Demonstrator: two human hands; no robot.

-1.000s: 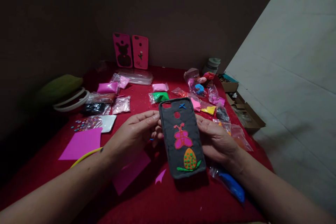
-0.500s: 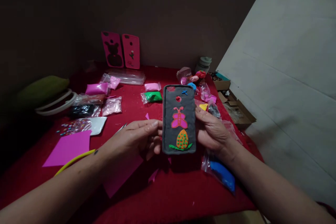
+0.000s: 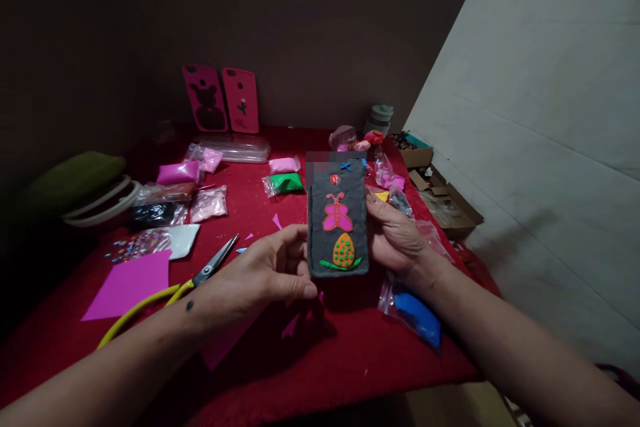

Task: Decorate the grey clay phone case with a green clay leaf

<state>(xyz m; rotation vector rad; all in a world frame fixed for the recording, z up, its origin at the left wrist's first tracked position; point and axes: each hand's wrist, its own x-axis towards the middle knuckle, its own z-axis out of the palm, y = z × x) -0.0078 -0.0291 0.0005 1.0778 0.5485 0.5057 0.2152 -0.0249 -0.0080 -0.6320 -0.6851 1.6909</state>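
A dark grey phone case [image 3: 338, 220] with a pink butterfly, an orange egg shape with green dots and a small blue cross stands nearly upright above the red table [image 3: 330, 353]. My right hand [image 3: 397, 237] grips its right edge from behind. My left hand [image 3: 265, 273] is curled at its lower left corner, thumb by the bottom edge; I cannot tell whether it touches the case. Yellow-handled scissors [image 3: 200, 277] lie just left of my left wrist.
Two pink decorated cases [image 3: 220, 99] lean on the back wall. Bags of coloured clay [image 3: 285, 183] lie about, a blue one [image 3: 417, 317] under my right forearm. Pink paper [image 3: 127, 283] and beads [image 3: 135, 243] sit left, cardboard boxes [image 3: 450, 207] right.
The grey case was raised from lying tilted to nearly upright and drew slightly left. My left hand slid down from its upper left edge to the bottom corner, uncovering the scissors.
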